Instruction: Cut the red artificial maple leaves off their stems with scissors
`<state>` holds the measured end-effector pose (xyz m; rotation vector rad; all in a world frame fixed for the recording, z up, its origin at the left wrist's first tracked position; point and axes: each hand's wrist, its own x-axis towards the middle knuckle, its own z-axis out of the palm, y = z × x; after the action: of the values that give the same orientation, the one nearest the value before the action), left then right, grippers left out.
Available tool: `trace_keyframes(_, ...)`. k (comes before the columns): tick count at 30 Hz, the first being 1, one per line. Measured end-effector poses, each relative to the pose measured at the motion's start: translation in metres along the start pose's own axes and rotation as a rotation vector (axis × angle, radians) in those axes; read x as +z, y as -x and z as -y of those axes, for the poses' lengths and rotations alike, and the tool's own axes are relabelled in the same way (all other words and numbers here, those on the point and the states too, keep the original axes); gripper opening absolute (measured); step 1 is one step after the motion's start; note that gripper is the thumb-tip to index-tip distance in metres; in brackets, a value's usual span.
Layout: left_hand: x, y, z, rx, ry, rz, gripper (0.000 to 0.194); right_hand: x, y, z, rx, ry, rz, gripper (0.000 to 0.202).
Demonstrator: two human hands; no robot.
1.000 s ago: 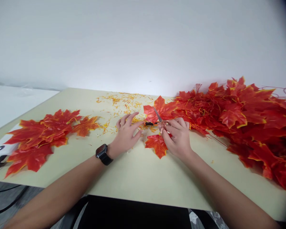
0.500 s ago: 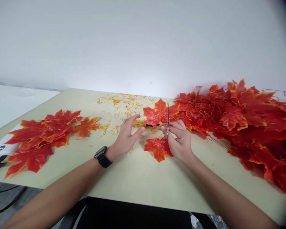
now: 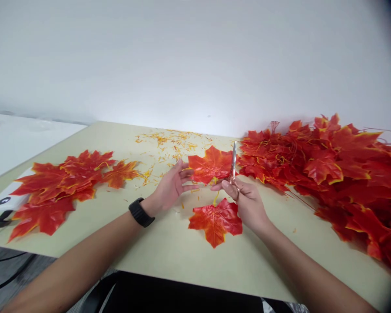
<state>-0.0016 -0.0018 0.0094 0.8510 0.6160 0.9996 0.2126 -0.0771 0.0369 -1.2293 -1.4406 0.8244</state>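
Observation:
Two red-orange artificial maple leaves lie one above the other in front of me. A thin yellow stem shows between the upper leaf [image 3: 210, 165] and the lower leaf [image 3: 217, 221]. My left hand [image 3: 172, 186], with a black watch on its wrist, has its fingers stretched out and apart at the upper leaf's left edge; some fingertips are partly behind it. In my right hand [image 3: 251, 203] is a pair of scissors [image 3: 233, 163], blades pointing up beside the upper leaf. The right fingertips reach toward the yellow stem.
A large heap of red maple leaves [image 3: 326, 174] fills the table's right side. On the left, several leaves [image 3: 52, 182] overlap a white device [image 3: 6, 198] with a black cable. Yellow and orange scraps [image 3: 169, 138] litter the back of the cream table [image 3: 150, 252] near the wall.
The upper leaf has shifted slightly left and down, and the lower leaf has dropped toward me. My left hand has turned. My right hand has moved slightly right with the scissors.

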Motion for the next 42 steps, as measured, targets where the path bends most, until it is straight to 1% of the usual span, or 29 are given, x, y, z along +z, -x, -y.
trace_keyframes(2,0.0,0.0,-0.004,-0.087,0.017,0.012,0.054,-0.001,0.0,-0.001,0.052,-0.037,0.077,0.043)
trace_keyframes(5,-0.004,-0.003,-0.009,-0.108,-0.088,-0.01,0.061,-0.004,-0.001,-0.005,0.074,-0.038,0.215,0.045)
trace_keyframes(7,-0.011,-0.007,-0.014,-0.049,-0.156,-0.04,0.061,-0.006,-0.002,-0.006,0.053,-0.006,0.312,0.047)
trace_keyframes(10,-0.024,-0.016,-0.024,0.129,-0.259,-0.046,0.048,-0.007,-0.003,-0.006,0.039,0.031,0.41,0.049)
trace_keyframes(11,-0.028,-0.018,-0.027,0.159,-0.299,-0.033,0.045,-0.007,-0.003,-0.007,0.048,0.027,0.437,0.049)
trace_keyframes(12,-0.031,-0.019,-0.029,0.159,-0.348,-0.006,0.042,-0.007,-0.003,-0.007,0.059,0.016,0.467,0.048)
trace_keyframes(14,-0.033,-0.018,-0.031,0.079,-0.458,0.091,0.035,-0.007,-0.002,-0.009,0.081,-0.008,0.539,0.046)
trace_keyframes(16,-0.029,-0.014,-0.028,-0.02,-0.534,0.212,0.03,-0.007,-0.001,-0.012,0.095,-0.02,0.597,0.043)
trace_keyframes(18,-0.023,-0.008,-0.023,-0.079,-0.547,0.304,0.029,-0.007,-0.001,-0.014,0.101,-0.022,0.621,0.042)
trace_keyframes(19,-0.019,-0.005,-0.02,-0.094,-0.533,0.331,0.029,-0.007,-0.001,-0.015,0.105,-0.017,0.626,0.042)
trace_keyframes(21,-0.012,-0.001,-0.016,-0.102,-0.503,0.349,0.026,-0.008,-0.001,-0.016,0.116,0.001,0.632,0.043)
trace_keyframes(24,-0.006,0.001,-0.013,-0.079,-0.48,0.325,0.02,-0.007,-0.001,-0.018,0.145,0.01,0.627,0.045)
trace_keyframes(26,-0.007,-0.001,-0.011,-0.057,-0.479,0.295,0.018,-0.006,-0.001,-0.019,0.152,-0.001,0.615,0.045)
trace_keyframes(28,-0.011,-0.004,-0.007,-0.045,-0.463,0.234,0.019,-0.004,-0.002,-0.019,0.15,-0.006,0.575,0.044)
trace_keyframes(29,-0.013,-0.006,-0.005,-0.036,-0.458,0.192,0.02,-0.004,-0.003,-0.02,0.142,-0.005,0.533,0.043)
trace_keyframes(31,-0.018,-0.01,-0.002,0.01,-0.49,0.114,0.023,-0.005,-0.006,-0.02,0.11,0.005,0.389,0.043)
trace_keyframes(33,-0.02,-0.012,-0.001,0.081,-0.587,0.062,0.025,-0.009,-0.011,-0.021,0.055,0.037,0.183,0.044)
trace_keyframes(35,-0.02,-0.012,-0.001,0.121,-0.684,0.036,0.025,-0.016,-0.017,-0.023,0.009,0.075,0.0,0.047)
trace_keyframes(37,-0.017,-0.011,-0.002,0.129,-0.731,0.023,0.023,-0.022,-0.021,-0.023,0.012,0.076,-0.088,0.051)
trace_keyframes(39,-0.014,-0.009,-0.002,0.134,-0.734,0.03,0.024,-0.025,-0.022,-0.021,0.05,0.036,-0.08,0.056)
trace_keyframes(42,-0.013,-0.008,-0.001,0.157,-0.741,0.037,0.027,-0.018,-0.016,-0.016,0.117,0.006,0.056,0.062)
